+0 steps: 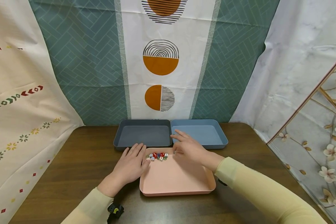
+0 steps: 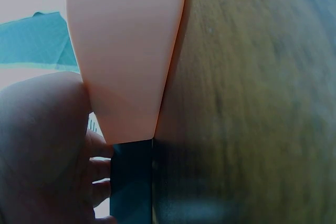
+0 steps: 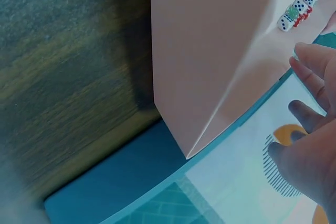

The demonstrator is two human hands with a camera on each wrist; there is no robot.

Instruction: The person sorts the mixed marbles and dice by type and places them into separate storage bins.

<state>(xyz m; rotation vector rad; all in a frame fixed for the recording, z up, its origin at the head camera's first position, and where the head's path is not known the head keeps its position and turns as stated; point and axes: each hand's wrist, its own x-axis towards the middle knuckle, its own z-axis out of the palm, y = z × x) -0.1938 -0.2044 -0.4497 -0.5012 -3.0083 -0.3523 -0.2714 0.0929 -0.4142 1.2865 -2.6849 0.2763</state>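
Observation:
A pink tray lies on the table, with several small dice in red, white, green and blue grouped at its far left. My left hand lies beside the tray's left edge, fingers extended toward the dark grey tray and thumb near the dice. Over the far right part of the pink tray is my right hand. Its thumb and index fingertip pinch a tiny greenish die, mostly hidden, while the other fingers spread out. In the right wrist view the dice sit beyond these fingertips.
Behind the pink tray, the dark grey tray and a blue tray stand side by side. The brown wooden table ends at a patterned curtain. A black strap device is on my left wrist.

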